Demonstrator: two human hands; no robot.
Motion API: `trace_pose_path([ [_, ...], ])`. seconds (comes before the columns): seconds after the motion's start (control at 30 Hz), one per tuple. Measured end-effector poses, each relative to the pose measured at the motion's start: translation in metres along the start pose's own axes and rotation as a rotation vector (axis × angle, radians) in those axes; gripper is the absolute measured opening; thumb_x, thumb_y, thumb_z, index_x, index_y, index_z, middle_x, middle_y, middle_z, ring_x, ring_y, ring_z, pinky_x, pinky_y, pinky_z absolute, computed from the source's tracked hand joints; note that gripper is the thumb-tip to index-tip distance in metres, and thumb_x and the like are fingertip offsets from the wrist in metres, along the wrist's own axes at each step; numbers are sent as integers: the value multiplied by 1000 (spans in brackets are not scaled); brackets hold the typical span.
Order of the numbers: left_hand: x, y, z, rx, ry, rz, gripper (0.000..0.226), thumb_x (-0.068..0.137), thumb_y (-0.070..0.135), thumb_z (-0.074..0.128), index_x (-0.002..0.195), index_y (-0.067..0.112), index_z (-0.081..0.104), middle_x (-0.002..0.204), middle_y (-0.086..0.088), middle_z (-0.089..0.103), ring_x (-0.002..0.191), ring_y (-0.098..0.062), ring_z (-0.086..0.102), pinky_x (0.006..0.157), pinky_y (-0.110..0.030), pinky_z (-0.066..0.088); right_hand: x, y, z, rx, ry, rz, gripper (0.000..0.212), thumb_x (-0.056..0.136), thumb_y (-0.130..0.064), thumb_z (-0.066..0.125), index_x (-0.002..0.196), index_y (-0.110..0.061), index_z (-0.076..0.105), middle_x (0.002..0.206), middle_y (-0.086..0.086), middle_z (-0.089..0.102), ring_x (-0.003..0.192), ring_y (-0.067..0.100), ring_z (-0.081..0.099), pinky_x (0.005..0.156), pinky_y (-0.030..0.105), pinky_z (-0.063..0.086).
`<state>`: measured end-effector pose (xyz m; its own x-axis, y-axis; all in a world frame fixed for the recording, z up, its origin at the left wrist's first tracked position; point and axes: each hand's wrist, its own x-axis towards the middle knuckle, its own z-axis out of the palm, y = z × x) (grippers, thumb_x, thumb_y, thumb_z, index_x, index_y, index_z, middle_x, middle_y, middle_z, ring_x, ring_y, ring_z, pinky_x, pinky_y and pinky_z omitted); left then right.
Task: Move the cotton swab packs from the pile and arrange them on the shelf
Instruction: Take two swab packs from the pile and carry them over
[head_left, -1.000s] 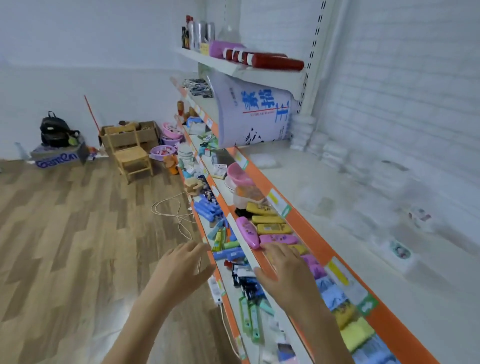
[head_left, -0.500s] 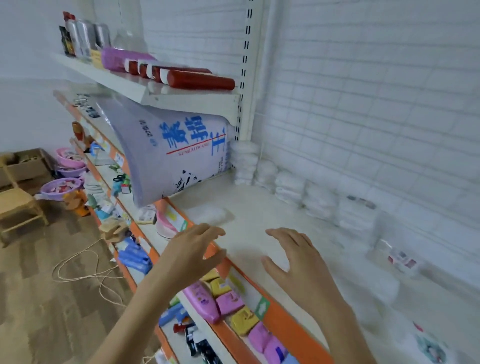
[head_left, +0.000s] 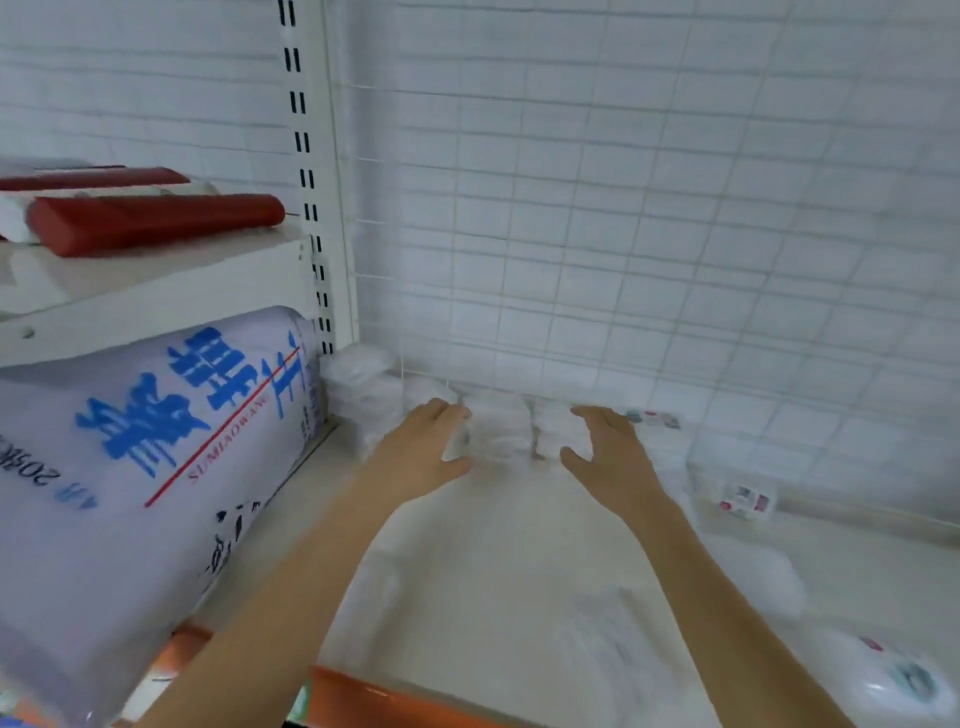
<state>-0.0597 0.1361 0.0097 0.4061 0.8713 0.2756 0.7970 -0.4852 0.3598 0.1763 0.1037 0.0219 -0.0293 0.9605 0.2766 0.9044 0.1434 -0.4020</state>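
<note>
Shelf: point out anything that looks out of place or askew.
The big white sack with blue lettering leans tilted under the upper shelf. A few labelled packs lie loose to the right, apart from the stacked row at the back wall.

The big white sack (head_left: 156, 467) carries large blue Chinese characters, and "SUMIAOWANG" runs in red along its diagonal red line.

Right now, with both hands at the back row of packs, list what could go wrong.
1. The left hand and right hand flank the stacked cotton swab packs at the wire back panel; squeezing could topple the soft stacks.
2. The leaning big bag touches the corner stack and may crowd it.
3. Loose packs beside the right forearm could get swept.
</note>
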Motion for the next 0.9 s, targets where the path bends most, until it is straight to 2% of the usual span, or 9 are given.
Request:
trace_pose_path([
  [0.07, 21, -2, 11, 3, -19, 48, 60, 84, 36, 60, 136, 18, 34, 133, -5, 35, 123, -23, 35, 96, -40, 40, 9, 2, 4, -93, -30, 18, 58, 91, -27, 52, 141, -9, 28, 144, 7, 33, 133, 22, 27, 107, 30, 27],
  [0.2, 48, 0, 32, 60, -32, 98, 68, 86, 35, 60, 141, 17, 26, 147, -6, 19, 136, -24, 18, 102, -38, 34, 21, 0, 18, -337, -49, 23, 59, 90, -34, 50, 137, -6, 27, 140, 9, 33, 132, 24, 27, 105, 32, 30],
  [0.27, 54, -1, 41, 78, -14, 119, 63, 85, 28, 61, 139, 14, 31, 146, -9, 23, 134, -26, 21, 103, -39, 36, 22, 0, 23, -419, -64, 55, 53, 92, -33, 49, 133, -7, 30, 139, 8, 33, 132, 25, 26, 105, 33, 30],
  [0.43, 56, -10, 45, 24, 110, 209, 50, 77, -3, 57, 125, 8, 49, 128, -10, 46, 121, -30, 38, 85, -38, 47, 20, 4, 25, -481, 1, 29, 42, 93, -22, 49, 130, -10, 34, 135, 5, 38, 126, 23, 34, 100, 29, 32],
  [0.57, 49, -15, 46, 29, 133, 288, 47, 74, -3, 60, 119, 6, 55, 121, -12, 54, 113, -33, 47, 81, -40, 50, 11, 8, 22, -343, 26, 1, 39, 92, -20, 49, 129, -12, 39, 133, 1, 43, 125, 19, 36, 95, 27, 37],
  [0.67, 36, -18, 41, -52, 144, 257, 42, 81, 8, 59, 122, 12, 53, 121, -3, 54, 114, -22, 45, 88, -32, 44, -6, 10, 17, -133, 91, -46, 40, 93, -23, 49, 131, -15, 42, 132, -2, 49, 122, 17, 41, 95, 25, 37],
  [0.77, 17, -18, 29, -296, 88, 148, 33, 80, 26, 60, 112, 19, 56, 108, 8, 59, 99, -8, 53, 80, -18, 41, -25, 14, 14, 139, 81, -49, 34, 92, -30, 52, 126, -23, 47, 109, -5, 59, 95, 12, 54, 77, 17, 39],
  [0.83, 1, -20, 26, -496, -58, 47, 24, 76, 35, 64, 98, 29, 57, 89, 17, 59, 78, 0, 55, 66, -11, 40, -36, 15, 18, 320, 35, 21, 24, 91, -33, 53, 115, -34, 48, 87, -4, 62, 75, 9, 58, 66, 18, 42],
  [0.9, -10, -23, 29, -704, -178, -39, 31, 68, 41, 67, 97, 30, 60, 87, 9, 63, 73, -7, 58, 62, -18, 45, -42, 18, 25, 440, -4, 104, 17, 92, -32, 52, 103, -44, 46, 73, -1, 60, 62, 7, 57, 61, 21, 45],
])
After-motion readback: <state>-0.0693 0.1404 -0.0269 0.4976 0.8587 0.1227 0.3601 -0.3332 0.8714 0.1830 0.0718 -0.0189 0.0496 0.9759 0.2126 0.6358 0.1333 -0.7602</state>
